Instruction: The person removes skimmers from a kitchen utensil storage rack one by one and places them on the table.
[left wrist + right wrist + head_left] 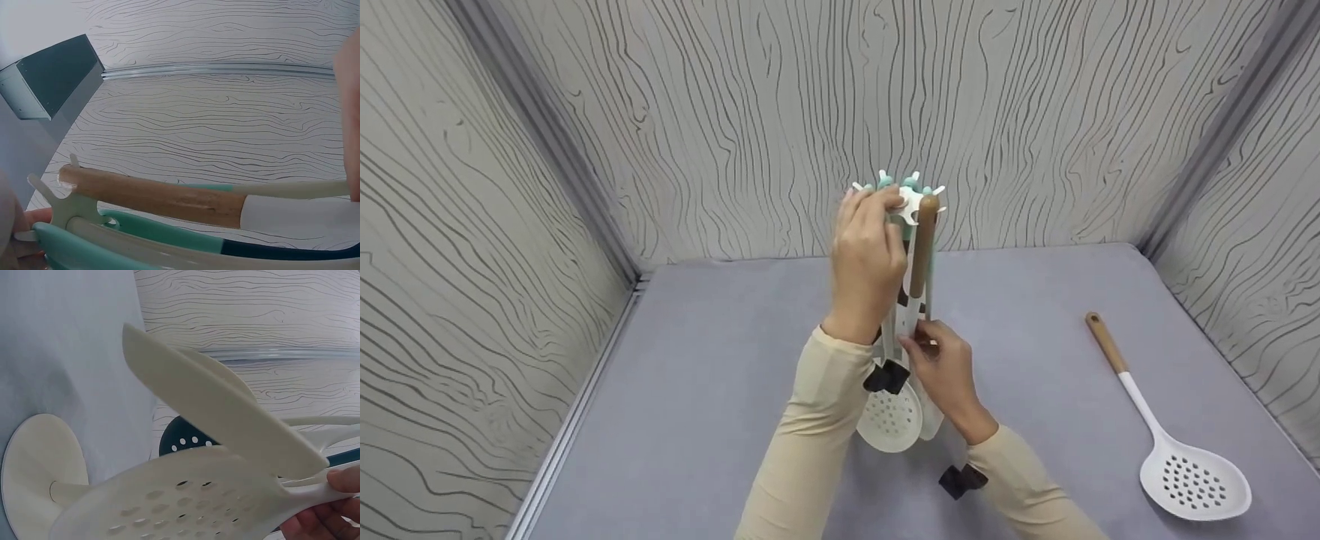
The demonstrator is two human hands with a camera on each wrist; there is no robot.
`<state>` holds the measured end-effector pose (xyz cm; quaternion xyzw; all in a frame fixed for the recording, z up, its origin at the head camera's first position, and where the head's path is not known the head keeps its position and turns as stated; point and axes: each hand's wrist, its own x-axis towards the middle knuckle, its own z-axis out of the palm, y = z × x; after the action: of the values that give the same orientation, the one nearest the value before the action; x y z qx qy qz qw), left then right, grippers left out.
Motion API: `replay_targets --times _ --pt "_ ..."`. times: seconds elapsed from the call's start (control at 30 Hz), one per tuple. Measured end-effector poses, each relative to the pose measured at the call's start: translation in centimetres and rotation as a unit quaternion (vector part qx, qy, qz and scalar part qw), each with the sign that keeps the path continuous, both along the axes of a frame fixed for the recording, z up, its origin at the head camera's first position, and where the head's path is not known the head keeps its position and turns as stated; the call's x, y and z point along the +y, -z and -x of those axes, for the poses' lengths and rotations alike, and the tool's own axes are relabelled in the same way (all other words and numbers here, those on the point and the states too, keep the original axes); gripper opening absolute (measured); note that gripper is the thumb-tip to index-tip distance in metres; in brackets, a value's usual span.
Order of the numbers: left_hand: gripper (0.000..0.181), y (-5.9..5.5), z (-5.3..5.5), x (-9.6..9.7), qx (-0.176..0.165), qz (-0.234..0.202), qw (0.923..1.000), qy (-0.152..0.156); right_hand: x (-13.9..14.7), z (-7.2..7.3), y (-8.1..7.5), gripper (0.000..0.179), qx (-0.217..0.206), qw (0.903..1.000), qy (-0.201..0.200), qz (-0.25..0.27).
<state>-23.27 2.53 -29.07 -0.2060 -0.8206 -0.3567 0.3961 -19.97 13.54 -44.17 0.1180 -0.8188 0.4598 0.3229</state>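
My left hand (866,251) holds the top of a utensil rack (910,201), its fingers over the white hooked hub. Mint-green handles (169,233) hang around the hub. A wooden handle (924,255) stands against the hub, leading into a white shaft. My right hand (949,367) pinches that shaft lower down. In the right wrist view, my fingertips (343,481) are at the neck of a white slotted spoon (185,506). A cream flat-bladed utensil (219,405) and a dark perforated utensil (183,433) hang beside it. The rack's round base (42,461) rests on the table.
Another white slotted spoon (1192,480) with a wooden handle lies on the grey tabletop (697,412) at the right. Wood-grain panels (780,112) enclose the back and sides, with metal rails (555,142) at the corners.
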Motion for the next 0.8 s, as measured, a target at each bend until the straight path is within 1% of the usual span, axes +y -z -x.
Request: replay_targets --times 0.13,0.3,0.43,0.53,0.67,0.8 --pt "0.025 -0.08 0.0 -0.04 0.002 0.002 1.0 0.003 0.06 -0.29 0.07 0.007 0.002 1.0 -0.001 0.002" --pt "0.024 -0.06 0.09 -0.16 0.008 -0.001 1.0 -0.001 -0.12 -0.51 0.07 0.005 0.02 0.9998 -0.007 0.004" --pt "0.024 -0.04 0.12 -0.12 0.004 -0.005 1.0 0.001 -0.17 -0.81 0.02 0.006 0.026 0.9994 -0.016 0.014" --pt "0.024 -0.03 0.18 -0.15 0.003 -0.004 1.0 0.0 -0.24 -0.88 -0.02 0.006 0.024 0.9992 -0.021 0.023" --pt "0.024 0.03 0.25 -0.13 0.007 -0.003 1.0 -0.002 -0.24 -0.84 -0.06 0.006 0.014 0.9992 -0.017 0.033" --pt "0.024 0.04 0.33 -0.07 0.008 -0.002 1.0 -0.001 -0.11 -0.74 -0.2 0.006 -0.006 0.9993 0.002 0.038"
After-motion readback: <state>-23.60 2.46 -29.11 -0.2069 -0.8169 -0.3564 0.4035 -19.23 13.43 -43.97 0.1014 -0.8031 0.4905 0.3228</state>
